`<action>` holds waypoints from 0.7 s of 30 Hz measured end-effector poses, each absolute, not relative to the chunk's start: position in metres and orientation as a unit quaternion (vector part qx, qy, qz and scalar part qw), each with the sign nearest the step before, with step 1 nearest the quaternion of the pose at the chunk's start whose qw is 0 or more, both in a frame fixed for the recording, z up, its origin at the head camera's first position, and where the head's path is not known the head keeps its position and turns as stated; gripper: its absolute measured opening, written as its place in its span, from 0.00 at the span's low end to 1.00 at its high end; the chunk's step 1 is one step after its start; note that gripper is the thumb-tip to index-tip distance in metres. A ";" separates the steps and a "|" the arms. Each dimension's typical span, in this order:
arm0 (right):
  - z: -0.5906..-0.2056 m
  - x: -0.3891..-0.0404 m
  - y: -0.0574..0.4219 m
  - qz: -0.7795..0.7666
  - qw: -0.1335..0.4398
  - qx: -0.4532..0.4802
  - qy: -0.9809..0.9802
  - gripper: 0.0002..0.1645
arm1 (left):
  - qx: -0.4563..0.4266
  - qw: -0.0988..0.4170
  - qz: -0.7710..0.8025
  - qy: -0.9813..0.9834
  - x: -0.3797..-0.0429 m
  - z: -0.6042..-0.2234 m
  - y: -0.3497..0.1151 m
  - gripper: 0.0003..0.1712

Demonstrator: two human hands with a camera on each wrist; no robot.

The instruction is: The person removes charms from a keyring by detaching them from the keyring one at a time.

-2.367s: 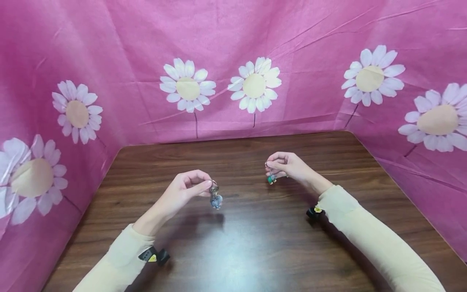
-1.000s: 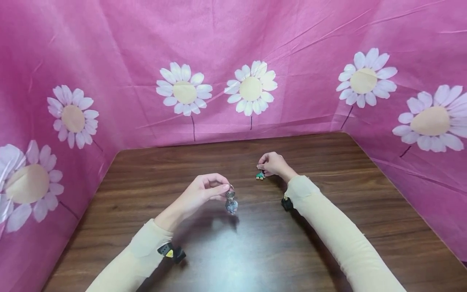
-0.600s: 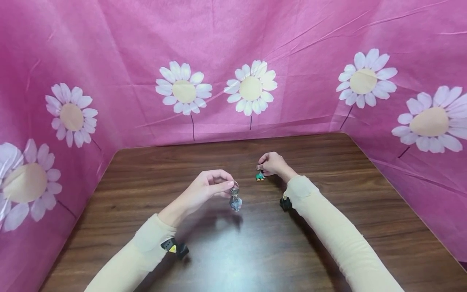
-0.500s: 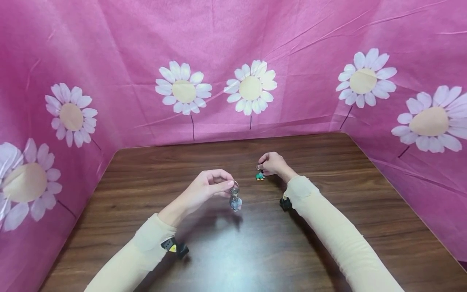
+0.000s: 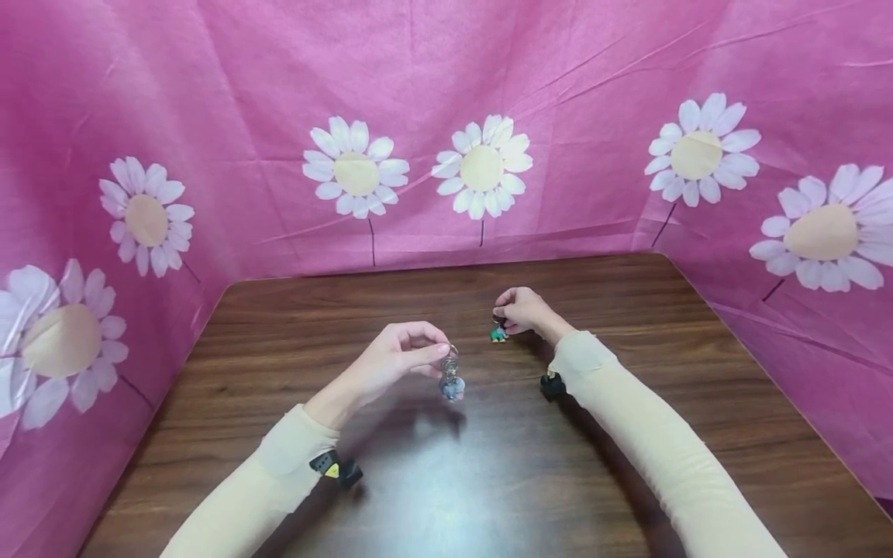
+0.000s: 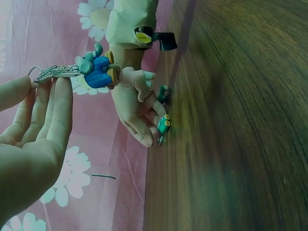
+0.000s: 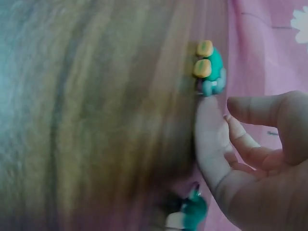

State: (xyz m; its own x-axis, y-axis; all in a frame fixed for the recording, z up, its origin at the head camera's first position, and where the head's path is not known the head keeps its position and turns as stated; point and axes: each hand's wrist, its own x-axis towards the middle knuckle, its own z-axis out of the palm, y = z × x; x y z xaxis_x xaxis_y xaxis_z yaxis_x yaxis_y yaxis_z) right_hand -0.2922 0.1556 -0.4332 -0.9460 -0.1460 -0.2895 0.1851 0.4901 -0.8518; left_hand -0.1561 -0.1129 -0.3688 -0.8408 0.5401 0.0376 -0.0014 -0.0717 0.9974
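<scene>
Thumb and fingers of my left hand [image 5: 391, 360] pinch the metal ring of a figurine keychain [image 5: 452, 389], which dangles over the table. The left wrist view shows its figurine [image 6: 98, 72] with a blue body, grey-green head and yellow feet, and a pale figure [image 6: 137, 79] at the feet. Farther back, my right hand [image 5: 528, 311] holds the ring of a green figurine keychain [image 5: 498, 335] with yellow feet, low over the wood. A second green figurine [image 7: 195, 211], with a white part, shows near the heel of that hand in the right wrist view.
The brown wood-grain table [image 5: 293, 318] is walled at the back and sides by a pink cloth [image 5: 418, 70] printed with large white daisies. Each sleeve cuff carries a small black camera [image 5: 349, 473].
Since the earliest frame my left hand has moved right with its keychain, and my right hand has come left with the green one. Over the last half second both barely shift.
</scene>
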 end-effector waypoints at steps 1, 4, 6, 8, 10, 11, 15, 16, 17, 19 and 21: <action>-0.430 -0.291 0.156 -0.492 0.156 -0.003 0.857 0.11 | 0.208 0.192 0.703 0.652 -0.156 -0.368 -0.114 0.07; -0.421 -0.282 0.154 -0.434 0.104 -0.071 0.892 0.09 | 0.212 0.189 0.705 0.649 -0.157 -0.367 -0.117 0.06; -0.413 -0.272 0.151 -0.408 0.064 -0.124 0.902 0.07 | 0.213 0.188 0.706 0.649 -0.156 -0.365 -0.118 0.07; -0.405 -0.256 0.148 -0.418 0.050 -0.178 0.890 0.07 | 0.213 0.187 0.707 0.648 -0.155 -0.365 -0.119 0.07; -0.394 -0.236 0.144 -0.461 0.070 -0.224 0.856 0.08 | 0.206 0.184 0.710 0.648 -0.153 -0.364 -0.119 0.07; -0.388 -0.225 0.142 -0.479 0.086 -0.242 0.840 0.10 | 0.202 0.183 0.711 0.648 -0.153 -0.362 -0.119 0.08; -0.371 -0.187 0.135 -0.499 0.138 -0.306 0.799 0.15 | 0.186 0.173 0.724 0.642 -0.150 -0.359 -0.118 0.07; -0.369 -0.180 0.133 -0.496 0.145 -0.318 0.795 0.16 | 0.186 0.171 0.727 0.638 -0.149 -0.357 -0.118 0.07; -0.368 -0.175 0.132 -0.494 0.149 -0.330 0.790 0.18 | 0.187 0.171 0.728 0.637 -0.148 -0.356 -0.118 0.07; -0.367 -0.167 0.130 -0.505 0.159 -0.344 0.776 0.19 | 0.192 0.169 0.730 0.634 -0.147 -0.353 -0.116 0.08; -0.367 -0.161 0.129 -0.521 0.167 -0.350 0.760 0.21 | 0.198 0.169 0.730 0.631 -0.145 -0.351 -0.115 0.08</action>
